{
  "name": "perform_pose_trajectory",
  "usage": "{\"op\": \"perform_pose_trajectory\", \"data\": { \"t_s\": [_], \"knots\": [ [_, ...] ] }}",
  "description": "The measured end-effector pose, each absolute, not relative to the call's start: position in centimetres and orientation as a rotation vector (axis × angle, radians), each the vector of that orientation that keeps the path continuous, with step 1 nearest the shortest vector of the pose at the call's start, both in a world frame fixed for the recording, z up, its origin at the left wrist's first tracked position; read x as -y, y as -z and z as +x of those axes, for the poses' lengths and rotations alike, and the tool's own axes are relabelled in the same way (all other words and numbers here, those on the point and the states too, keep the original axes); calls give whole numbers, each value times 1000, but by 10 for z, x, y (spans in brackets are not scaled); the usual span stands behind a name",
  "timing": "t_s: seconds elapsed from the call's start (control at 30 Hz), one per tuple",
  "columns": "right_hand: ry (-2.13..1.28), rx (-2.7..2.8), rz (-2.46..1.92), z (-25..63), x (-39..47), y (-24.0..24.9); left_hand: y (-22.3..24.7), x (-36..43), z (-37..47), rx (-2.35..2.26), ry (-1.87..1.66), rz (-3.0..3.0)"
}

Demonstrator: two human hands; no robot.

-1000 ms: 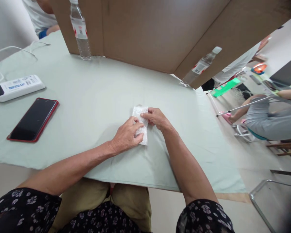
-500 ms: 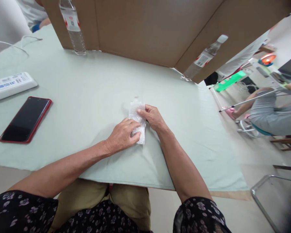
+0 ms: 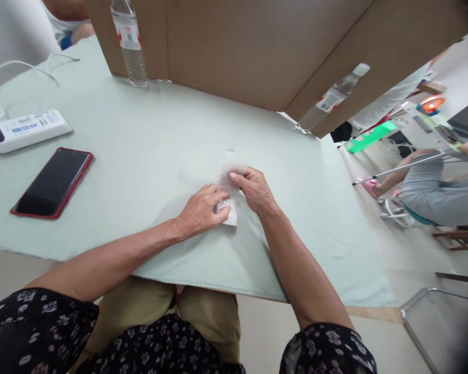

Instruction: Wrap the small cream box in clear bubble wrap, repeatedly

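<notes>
A small piece of bubble wrap [image 3: 230,213] lies between my two hands over the green tablecloth [image 3: 148,140]. My left hand [image 3: 205,208] is closed on its lower part, thumb and fingers around it. At the upper end my right hand [image 3: 253,188] pinches the bubble wrap between thumb and fingers, and that end is lifted and blurred. Whether anything is inside the wrap I cannot tell. A small clear scrap [image 3: 230,152] is just beyond the upper end.
A phone in a red case [image 3: 53,182] and a white power strip-like device [image 3: 31,130] with a cable lie at the left. Water bottles [image 3: 134,57] [image 3: 333,98] stand against a cardboard panel [image 3: 226,52]. A seated person [image 3: 432,182] is at the right.
The upper end of the bubble wrap, flat before, is now bent up and over in my right hand. My left hand stays on the lower part. The whole view has shifted slightly.
</notes>
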State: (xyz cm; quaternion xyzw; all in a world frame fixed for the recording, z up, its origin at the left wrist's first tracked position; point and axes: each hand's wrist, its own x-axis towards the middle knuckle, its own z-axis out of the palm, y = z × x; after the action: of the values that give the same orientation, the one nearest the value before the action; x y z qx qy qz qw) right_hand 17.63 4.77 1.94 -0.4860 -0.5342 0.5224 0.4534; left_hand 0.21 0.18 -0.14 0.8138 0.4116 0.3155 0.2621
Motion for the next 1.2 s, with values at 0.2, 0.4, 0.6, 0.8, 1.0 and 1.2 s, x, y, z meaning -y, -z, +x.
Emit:
{"op": "perform_pose_trajectory", "data": {
  "t_s": [0.2, 0.4, 0.6, 0.8, 1.0, 1.2],
  "knots": [
    [-1243, 1356, -1184, 176, -26, -24, 0, 1, 2, -1315, -930, 2141],
    [-1049, 1467, -1212, 176, -2, -27, 7, -4, 3, -1366, -1065, 1999],
    [-968, 1585, -1179, 179, 22, -23, 5, -10, -2, -1036, -979, 1979],
    [-804, 1803, -1103, 188, 38, -14, 0, -12, -6, -971, -859, 1813],
    [-469, 2072, -1037, 192, 44, 3, -5, -17, -10, -846, -714, 1720],
    [-265, 2108, -933, 190, 41, 13, -18, -34, -31, -701, -439, 1868]
  ]
}}
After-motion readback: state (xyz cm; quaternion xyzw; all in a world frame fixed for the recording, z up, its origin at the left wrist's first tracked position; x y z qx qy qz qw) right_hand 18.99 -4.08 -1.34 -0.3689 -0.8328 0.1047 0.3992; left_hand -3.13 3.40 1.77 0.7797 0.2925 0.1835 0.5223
